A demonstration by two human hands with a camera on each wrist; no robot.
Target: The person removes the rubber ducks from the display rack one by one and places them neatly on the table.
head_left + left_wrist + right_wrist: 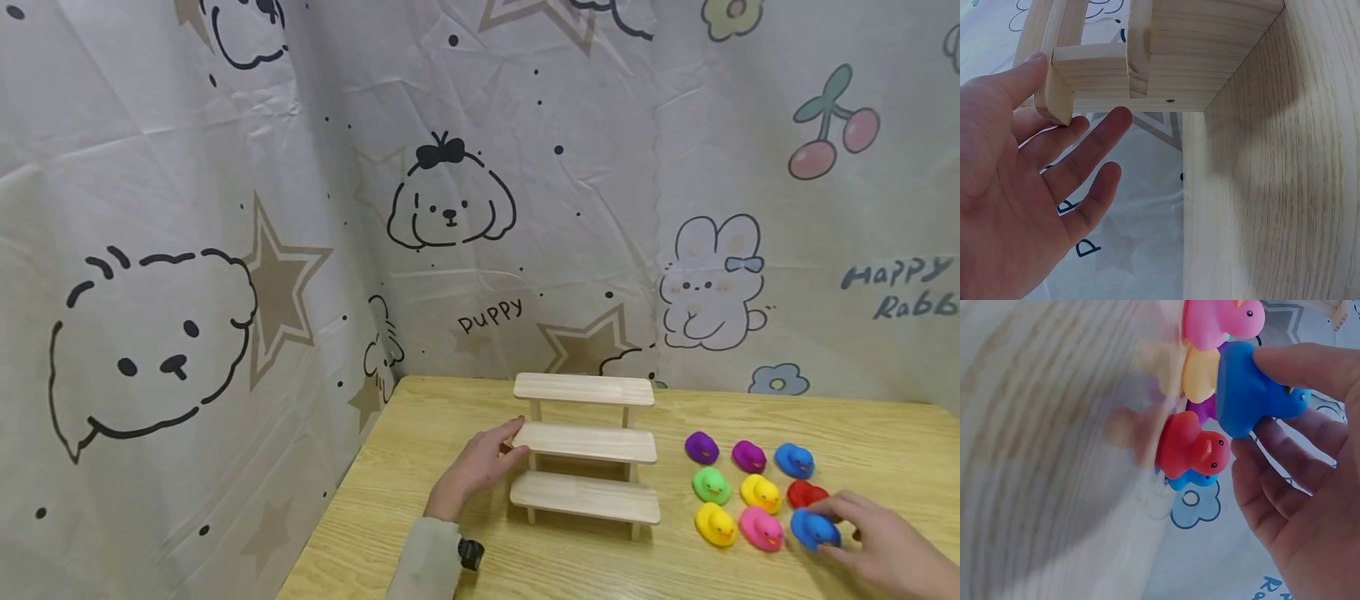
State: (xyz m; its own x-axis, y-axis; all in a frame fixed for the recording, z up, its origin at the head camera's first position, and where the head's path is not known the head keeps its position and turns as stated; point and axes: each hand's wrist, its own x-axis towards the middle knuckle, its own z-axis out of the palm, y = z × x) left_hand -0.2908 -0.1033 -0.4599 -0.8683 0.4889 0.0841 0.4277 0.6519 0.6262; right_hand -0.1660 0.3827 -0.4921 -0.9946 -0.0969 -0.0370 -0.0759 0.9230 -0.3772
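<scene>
My right hand [873, 533] pinches a blue rubber duck [1241, 394] between thumb and fingers. In the right wrist view that duck's base stands off the tabletop, unlike the red duck [1188, 447] beside it. At the end of the middle step of a three-tier wooden stand [585, 442], my left hand [480, 462] grips the board's edge. The left wrist view has the thumb on one side of the board end [1055, 103] and the index finger on the other, the remaining fingers spread loosely.
Left of the held duck are a pink duck [761, 528] and a yellow one [716, 524]. Behind stand a green duck [711, 485], another yellow [761, 493], purple [702, 448], magenta [748, 456] and blue ducks [794, 460]. A printed curtain [450, 275] hangs behind the wooden table [360, 508].
</scene>
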